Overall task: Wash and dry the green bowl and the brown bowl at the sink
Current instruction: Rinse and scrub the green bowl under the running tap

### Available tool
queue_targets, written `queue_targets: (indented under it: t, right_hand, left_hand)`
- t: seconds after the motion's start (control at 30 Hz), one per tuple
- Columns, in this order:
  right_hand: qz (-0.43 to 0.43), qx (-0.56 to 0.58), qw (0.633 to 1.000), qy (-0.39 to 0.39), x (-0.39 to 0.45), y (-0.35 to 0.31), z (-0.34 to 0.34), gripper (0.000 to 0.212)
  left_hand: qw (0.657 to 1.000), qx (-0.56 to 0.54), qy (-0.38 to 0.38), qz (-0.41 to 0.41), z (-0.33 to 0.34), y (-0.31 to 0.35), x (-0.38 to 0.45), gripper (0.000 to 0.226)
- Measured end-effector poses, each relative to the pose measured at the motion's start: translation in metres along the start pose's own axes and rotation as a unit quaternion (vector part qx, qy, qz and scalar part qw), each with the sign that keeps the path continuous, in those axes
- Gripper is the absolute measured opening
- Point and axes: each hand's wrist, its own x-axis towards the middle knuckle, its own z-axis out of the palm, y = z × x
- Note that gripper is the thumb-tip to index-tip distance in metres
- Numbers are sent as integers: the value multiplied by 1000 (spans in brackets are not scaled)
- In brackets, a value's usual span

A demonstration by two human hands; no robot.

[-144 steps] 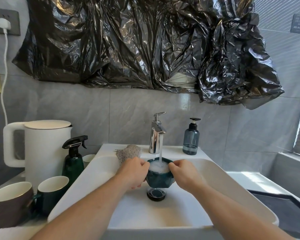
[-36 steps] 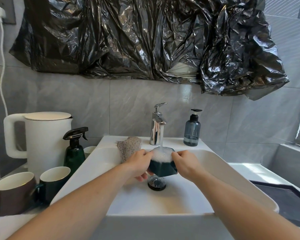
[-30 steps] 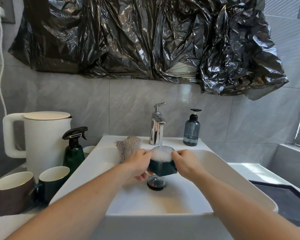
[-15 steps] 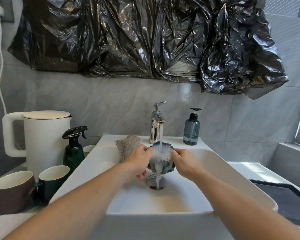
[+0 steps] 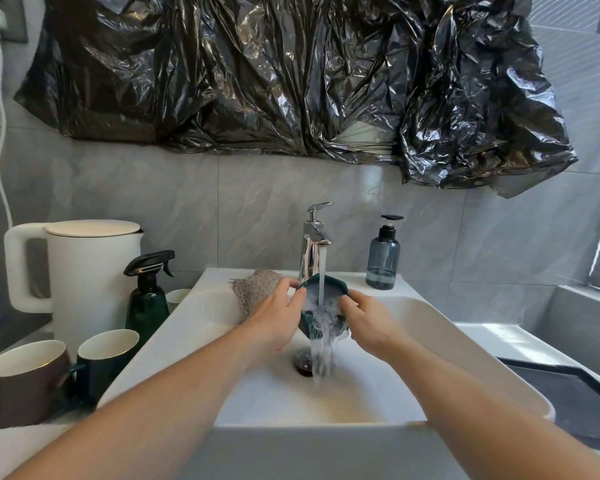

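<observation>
The green bowl [image 5: 321, 308] is tipped toward me under the running tap [image 5: 314, 249], over the white sink [image 5: 430, 327]. Foamy water pours out of it and falls to the drain [image 5: 303, 365]. My left hand [image 5: 276, 315] grips the bowl's left rim. My right hand [image 5: 366, 320] holds its right rim with curled fingers. A brown mug-like vessel [image 5: 26, 379] stands on the counter at the far left, with a dark green one [image 5: 106, 358] beside it.
A speckled cloth [image 5: 253, 292] lies over the sink's back left rim. A white kettle [image 5: 84, 271], a green spray bottle [image 5: 149, 299] and a small white cup [image 5: 177, 297] stand left of the sink. A blue soap dispenser [image 5: 383, 258] sits at back right. A dark tray [image 5: 568, 393] lies on the right.
The bowl, held level and full of foam under the tap, has been tipped toward me. The foamy water now spills out into the sink. Both hands kept their hold.
</observation>
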Motion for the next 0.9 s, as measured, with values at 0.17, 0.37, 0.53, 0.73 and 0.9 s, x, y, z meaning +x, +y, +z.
queue_targets:
  t: [0.17,0.37,0.53,0.73,0.9]
  right_hand:
    - [6,4,1000,-8,2,3,2,29]
    - [16,2,1000,-15,5,7,3,31]
    - [14,-13,1000,-19,7,9,4,36]
    - [16,-26,999,-29,6,9,3,35]
    - [14,-31,999,-28,4,6,1,31]
  left_hand:
    - [1000,24,6,17,1,-3,3,28]
    - [998,45,17,46,1,-2,1,31]
    - [995,80,9,65,0,2,-3,33]
    - [994,82,9,67,0,2,-2,32]
    - [996,78,3,53,-2,4,-5,34]
